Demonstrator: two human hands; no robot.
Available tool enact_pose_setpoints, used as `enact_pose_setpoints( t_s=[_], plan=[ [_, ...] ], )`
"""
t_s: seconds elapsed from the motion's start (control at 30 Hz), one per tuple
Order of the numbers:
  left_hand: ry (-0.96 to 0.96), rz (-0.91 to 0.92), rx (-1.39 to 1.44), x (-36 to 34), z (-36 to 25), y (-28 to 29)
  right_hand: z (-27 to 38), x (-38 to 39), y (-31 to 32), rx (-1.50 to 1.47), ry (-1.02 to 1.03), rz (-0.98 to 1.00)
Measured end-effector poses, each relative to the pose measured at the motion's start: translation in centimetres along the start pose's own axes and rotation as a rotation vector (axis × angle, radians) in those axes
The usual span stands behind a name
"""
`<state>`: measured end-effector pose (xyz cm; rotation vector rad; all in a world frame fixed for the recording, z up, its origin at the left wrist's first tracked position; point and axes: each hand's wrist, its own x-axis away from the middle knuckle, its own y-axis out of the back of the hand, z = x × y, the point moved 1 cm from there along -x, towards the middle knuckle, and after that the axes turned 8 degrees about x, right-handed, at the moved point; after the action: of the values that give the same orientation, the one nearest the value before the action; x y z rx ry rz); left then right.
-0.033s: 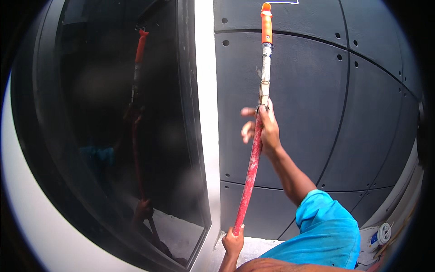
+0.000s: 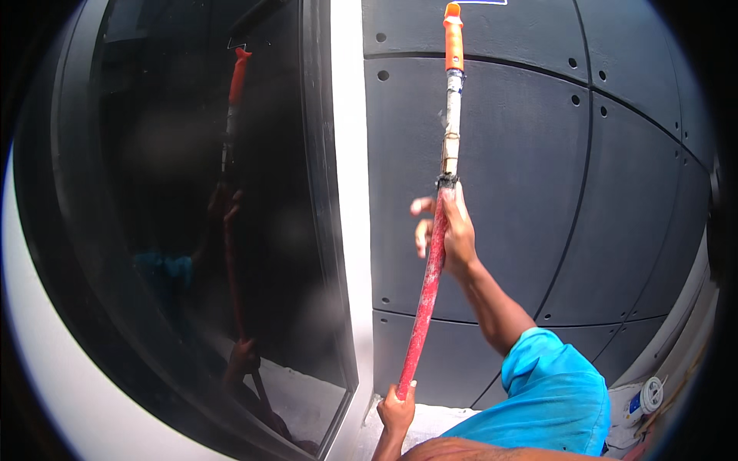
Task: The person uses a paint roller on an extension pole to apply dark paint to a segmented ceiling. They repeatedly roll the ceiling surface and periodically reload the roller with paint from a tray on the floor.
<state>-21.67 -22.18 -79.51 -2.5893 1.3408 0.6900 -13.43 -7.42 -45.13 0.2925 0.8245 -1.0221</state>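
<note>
A long-handled paint roller stretches upward along the grey wall. Its red, paint-worn pole point(image 2: 423, 311) is lashed to a whitish extension point(image 2: 452, 123) topped by an orange handle point(image 2: 454, 42). Part of the wire frame shows at the top edge; the roller head itself lies outside the picture. Low on the pole, my left hand point(image 2: 396, 411) is closed round its bottom end. My right hand point(image 2: 457, 230) holds the pole loosely just below the dark binding, thumb along it and fingers curling past its left side.
Grey wall panels point(image 2: 484, 238) with dark grooves and round holes fill the middle and right. A white frame point(image 2: 351, 192) borders a dark window point(image 2: 192, 192) on the left, which mirrors the roller and my arms. A white and blue bucket point(image 2: 644, 399) stands at lower right.
My right hand sits slightly lower, with a little more of the dark binding showing above it. The roller has risen very slightly. My left hand looks nearly unmoved.
</note>
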Motion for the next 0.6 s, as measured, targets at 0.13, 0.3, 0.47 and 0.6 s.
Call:
enact_pose_setpoints(
  t_s=[0.13,0.3,0.47,0.6],
  plan=[
    [-0.022,0.080,0.089,-2.9,-2.2,1.2,-0.7,0.8,-1.8,0.125,0.043,-0.072],
    [0.035,0.218,0.186,-3.1,-1.5,4.2,3.0,-5.8,-4.1,0.217,0.056,-0.128],
    [0.340,0.353,0.373,3.5,3.2,8.4,5.5,-13.5,-3.6,0.218,0.079,-0.149],
    [0.404,0.413,0.330,4.2,3.7,9.7,6.0,-16.7,-3.1,0.240,0.088,-0.115]
  ],
)
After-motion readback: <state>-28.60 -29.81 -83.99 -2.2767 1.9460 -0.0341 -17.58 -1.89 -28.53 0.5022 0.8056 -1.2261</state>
